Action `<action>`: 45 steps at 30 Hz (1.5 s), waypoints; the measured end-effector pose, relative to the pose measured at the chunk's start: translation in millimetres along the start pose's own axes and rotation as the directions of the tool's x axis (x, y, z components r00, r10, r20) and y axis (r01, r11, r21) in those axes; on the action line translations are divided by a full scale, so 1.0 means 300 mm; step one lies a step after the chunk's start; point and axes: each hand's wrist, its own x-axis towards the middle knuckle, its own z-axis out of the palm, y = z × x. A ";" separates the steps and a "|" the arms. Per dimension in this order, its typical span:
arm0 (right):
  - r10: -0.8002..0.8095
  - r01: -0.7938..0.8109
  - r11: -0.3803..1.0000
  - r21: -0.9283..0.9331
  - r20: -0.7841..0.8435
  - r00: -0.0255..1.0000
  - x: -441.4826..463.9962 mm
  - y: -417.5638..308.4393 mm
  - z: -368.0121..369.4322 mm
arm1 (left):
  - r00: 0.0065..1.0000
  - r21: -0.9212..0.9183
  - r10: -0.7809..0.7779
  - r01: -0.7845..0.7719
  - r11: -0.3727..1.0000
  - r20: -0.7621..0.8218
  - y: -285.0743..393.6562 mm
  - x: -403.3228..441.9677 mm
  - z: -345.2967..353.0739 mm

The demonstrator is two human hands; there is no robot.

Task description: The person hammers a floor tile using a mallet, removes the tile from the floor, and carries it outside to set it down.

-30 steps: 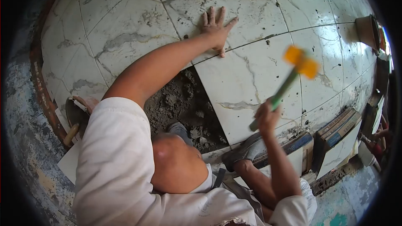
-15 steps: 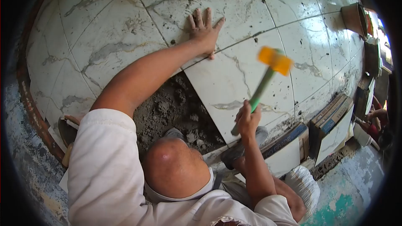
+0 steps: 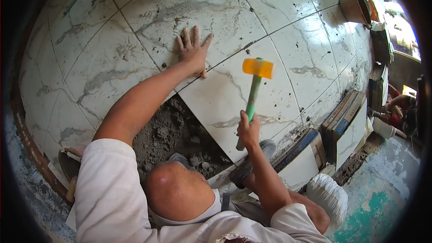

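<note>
My left hand (image 3: 193, 57) lies flat with spread fingers on a white marble-patterned floor tile (image 3: 211, 18), near a joint between tiles. In my right hand (image 3: 249, 128) is the green handle of a mallet (image 3: 258, 68) with a yellow-orange head. The mallet head is over a neighbouring tile (image 3: 216, 94); whether it touches the surface I cannot tell. Beside that tile's left edge is a patch of grey, lumpy mortar (image 3: 166, 130) where no tile lies.
On the right stand boxes of tiles (image 3: 344, 117) and a bucket (image 3: 355, 8). A white sack (image 3: 327, 198) lies near my right leg. Another person's hand (image 3: 396, 105) shows at the far right. At the left edge is a wooden-handled tool (image 3: 71, 189).
The view has shifted, so the floor appears farther left and lower. The mallet has turned slightly in my right hand, its head changing angle. My left hand stays flat on the tile.
</note>
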 end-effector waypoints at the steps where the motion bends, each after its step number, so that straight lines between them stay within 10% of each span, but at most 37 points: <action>1: -0.107 0.108 0.993 0.043 -0.023 0.994 0.015 -0.004 -0.015 | 1.000 -0.010 -0.003 0.003 1.000 -0.001 0.000 0.006 0.004; 4: -0.337 0.394 0.883 0.257 -0.238 0.911 0.043 0.050 0.021 | 0.999 -0.020 -0.001 0.001 1.000 -0.040 -0.002 0.007 0.015; 6: -0.357 0.327 0.891 -0.314 -0.042 0.933 0.103 0.139 0.015 | 0.999 -0.015 0.000 0.000 1.000 -0.037 0.008 -0.006 0.006; 8: -0.319 0.280 0.903 -0.325 -0.072 0.945 0.096 0.096 -0.024 | 0.999 -0.006 -0.012 0.012 1.000 -0.031 0.000 0.008 -0.009; 12: -0.152 0.174 0.979 0.108 -0.185 0.971 0.131 0.064 -0.043 | 0.999 -0.020 -0.012 0.011 1.000 -0.035 0.007 0.000 0.002; 15: -0.364 0.308 0.874 -0.375 -0.087 0.927 0.199 0.131 -0.078 | 1.000 -0.025 -0.025 0.025 0.999 -0.013 0.009 -0.004 -0.006; 16: -0.083 0.070 0.980 -0.188 -0.060 0.995 0.129 -0.044 -0.079 | 0.999 -0.026 -0.029 0.029 0.999 -0.023 0.003 0.005 -0.015; 19: -0.273 0.326 0.911 0.254 -0.223 0.936 0.176 -0.031 -0.053 | 0.999 -0.036 -0.018 0.017 0.999 -0.037 0.009 -0.001 -0.001; 23: -0.052 0.053 0.999 0.013 -0.092 0.994 0.217 -0.060 -0.088 | 0.999 -0.034 -0.022 0.021 0.999 -0.044 0.006 -0.001 -0.009; 27: -0.285 0.417 0.867 0.273 -0.415 0.864 0.231 -0.083 -0.016 | 0.999 -0.043 -0.024 0.022 0.999 -0.042 0.002 -0.002 -0.001; 30: -0.405 0.326 0.894 -0.309 -0.243 0.881 0.363 0.146 -0.039 | 0.999 -0.050 -0.017 0.015 0.999 -0.043 0.017 -0.009 -0.003; 32: -0.093 0.098 0.995 0.017 -0.177 0.980 0.210 -0.122 -0.048 | 0.999 -0.066 -0.034 0.032 0.997 -0.018 -0.001 -0.006 0.002; 34: -0.204 0.254 0.957 0.142 -0.293 0.934 0.226 -0.069 -0.029 | 0.998 -0.068 -0.018 0.014 0.998 -0.058 0.004 -0.005 0.002; 37: -0.295 0.233 0.918 -0.321 -0.159 0.942 0.255 0.010 -0.039 | 0.999 -0.058 -0.026 0.024 0.998 -0.043 0.014 -0.015 -0.011; 42: -0.178 0.232 0.958 0.168 -0.288 0.941 0.271 0.052 -0.095 | 0.998 -0.036 -0.027 0.025 0.999 -0.056 0.009 -0.010 0.004; 44: -0.634 0.477 0.689 -0.545 -0.134 0.762 0.390 0.196 -0.128 | 0.997 -0.061 -0.040 0.036 0.997 -0.061 0.008 -0.009 0.004; 45: -0.392 0.329 0.880 -0.342 -0.133 0.910 0.357 0.113 -0.143 | 0.998 -0.057 -0.046 0.043 0.997 -0.044 0.009 -0.006 0.004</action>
